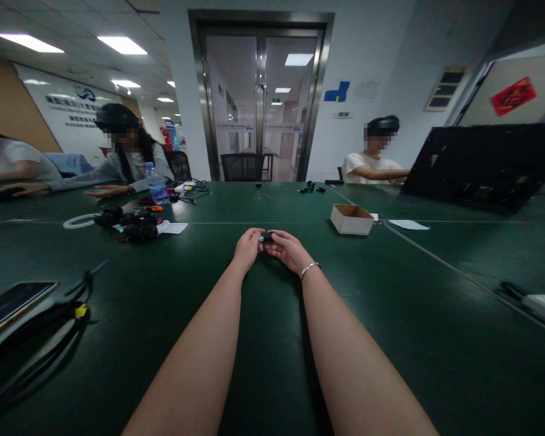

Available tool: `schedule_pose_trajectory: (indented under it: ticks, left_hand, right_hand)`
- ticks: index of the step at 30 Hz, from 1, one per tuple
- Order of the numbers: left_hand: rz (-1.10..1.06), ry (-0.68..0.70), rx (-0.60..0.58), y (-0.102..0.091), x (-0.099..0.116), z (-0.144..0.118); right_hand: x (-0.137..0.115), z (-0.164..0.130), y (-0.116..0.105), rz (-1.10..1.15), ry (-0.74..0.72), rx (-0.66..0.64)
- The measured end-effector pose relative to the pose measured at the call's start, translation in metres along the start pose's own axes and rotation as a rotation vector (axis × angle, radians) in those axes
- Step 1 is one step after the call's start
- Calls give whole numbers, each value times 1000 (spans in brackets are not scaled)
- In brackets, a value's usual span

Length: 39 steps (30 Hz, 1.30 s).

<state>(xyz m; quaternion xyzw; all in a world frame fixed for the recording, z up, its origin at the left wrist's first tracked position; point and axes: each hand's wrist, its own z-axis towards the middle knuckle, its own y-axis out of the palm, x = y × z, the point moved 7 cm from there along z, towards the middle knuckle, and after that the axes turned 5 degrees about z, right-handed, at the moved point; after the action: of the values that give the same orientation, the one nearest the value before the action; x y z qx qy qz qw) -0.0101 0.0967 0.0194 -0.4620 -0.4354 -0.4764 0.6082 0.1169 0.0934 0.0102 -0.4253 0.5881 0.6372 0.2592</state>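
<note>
A small dark part [267,237] is pinched between the fingertips of the left hand [247,247] and right hand [287,249], both grips closed on it, just above the desk [390,315] at mid-width. Details of the part cannot be told. Forearms are best kept resting on the desk for steadiness. A cardboard box [351,218] lies near, to the right.

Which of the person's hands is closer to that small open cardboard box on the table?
The right hand. It lies just left of the cardboard box and nearer the wearer; the left hand sits further left, beyond the small dark object both hold.
</note>
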Motion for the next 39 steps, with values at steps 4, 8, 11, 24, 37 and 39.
schedule_pose_trajectory:
  ticks: [4,8,11,24,37,39]
  left_hand:
    - [-7,-18,-3,1,0,-1]
    - [-32,-19,-17,2,0,-1]
    - [-12,-9,-8,1,-2,0]
    - [3,45,-57,3,-4,2]
    - [-51,12,-75,7,1,0]
    - [-47,25,-75,7,1,0]
  right_hand:
    - [0,-1,1,0,0,-3]
    - [-1,-1,0,-2,-3,0]
    - [-1,-1,0,1,-7,-4]
    - [0,1,-1,-3,-5,11]
    - [0,2,-2,-1,-9,4]
    - [-1,1,-2,-3,-13,4]
